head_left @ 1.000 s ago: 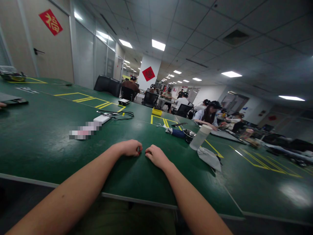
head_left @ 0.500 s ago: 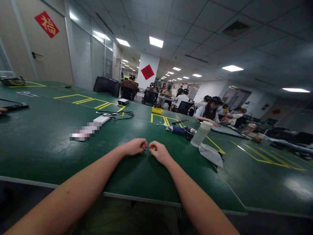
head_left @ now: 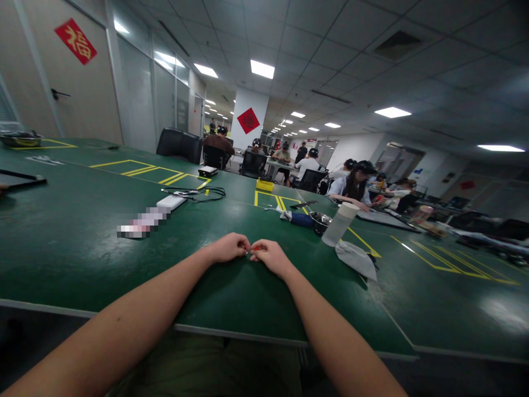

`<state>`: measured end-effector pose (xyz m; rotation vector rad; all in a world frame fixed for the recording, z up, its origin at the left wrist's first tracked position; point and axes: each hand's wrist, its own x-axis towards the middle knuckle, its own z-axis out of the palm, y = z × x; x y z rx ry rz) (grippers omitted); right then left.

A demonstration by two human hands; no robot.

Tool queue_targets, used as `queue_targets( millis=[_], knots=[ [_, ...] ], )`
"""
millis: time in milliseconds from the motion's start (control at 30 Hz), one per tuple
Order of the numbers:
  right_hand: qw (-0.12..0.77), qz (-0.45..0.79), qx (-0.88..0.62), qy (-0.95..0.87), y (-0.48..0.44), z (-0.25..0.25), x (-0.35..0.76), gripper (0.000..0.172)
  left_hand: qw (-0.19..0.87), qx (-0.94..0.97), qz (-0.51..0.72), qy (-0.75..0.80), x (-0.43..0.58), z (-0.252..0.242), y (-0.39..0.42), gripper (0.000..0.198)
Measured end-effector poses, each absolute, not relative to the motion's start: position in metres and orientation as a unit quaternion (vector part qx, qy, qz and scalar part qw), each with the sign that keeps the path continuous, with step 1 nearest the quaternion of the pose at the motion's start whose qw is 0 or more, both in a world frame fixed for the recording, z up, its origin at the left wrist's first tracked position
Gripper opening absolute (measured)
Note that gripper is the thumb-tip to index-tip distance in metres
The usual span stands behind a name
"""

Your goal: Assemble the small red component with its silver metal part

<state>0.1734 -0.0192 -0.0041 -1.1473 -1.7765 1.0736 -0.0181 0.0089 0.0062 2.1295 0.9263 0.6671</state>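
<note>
My left hand (head_left: 227,247) and my right hand (head_left: 268,255) rest on the green table (head_left: 74,242), knuckles up, fingertips meeting in the middle. Both are curled shut in a pinch. Between the fingertips shows a tiny red and metallic thing (head_left: 253,251), too small to name. Which hand holds which part of it I cannot tell. Both bare forearms stretch from the near table edge to the hands.
To the right lie a grey cloth (head_left: 355,259), a translucent plastic bottle (head_left: 340,224), a small metal bowl (head_left: 320,223) and a blue item. A white power strip (head_left: 171,202) with a black cable lies at left. Several people sit at far tables.
My hands have come together from a small gap until the fingertips touch around the tiny red thing. The view has shifted slightly.
</note>
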Motion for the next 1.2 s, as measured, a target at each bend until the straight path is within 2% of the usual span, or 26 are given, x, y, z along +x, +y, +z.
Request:
queue_targets(
  millis=[133, 333, 533, 800, 967, 1200],
  knots=[
    [0.399, 0.488, -0.458, -0.627, -0.021, -0.0054, 0.1749, 0.02, 0.394, 0.789, 0.274, 0.385, -0.0159, 0.0058, 0.0082, 0.02],
    [0.411, 0.476, -0.461, -0.626, -0.0228, -0.004, 0.1784, 0.021, 0.478, 0.739, 0.303, 0.367, -0.0132, 0.0058, 0.0053, 0.017],
    [0.403, 0.481, -0.447, -0.638, -0.0221, -0.0022, 0.179, 0.02, 0.426, 0.779, 0.287, 0.359, -0.0119, 0.0008, 0.0077, 0.026],
    [0.442, 0.518, -0.451, -0.578, -0.0182, -0.0096, 0.1811, 0.022, 0.418, 0.788, 0.283, 0.353, -0.012, -0.0018, 0.0096, 0.024],
    [0.42, 0.511, -0.458, -0.594, -0.0183, -0.0075, 0.1819, 0.027, 0.419, 0.789, 0.277, 0.354, -0.0118, 0.0035, 0.006, 0.024],
    [0.431, 0.527, -0.437, -0.588, -0.0211, -0.0047, 0.1817, 0.023, 0.44, 0.781, 0.282, 0.343, -0.01, 0.003, 0.0052, 0.023]
  ],
)
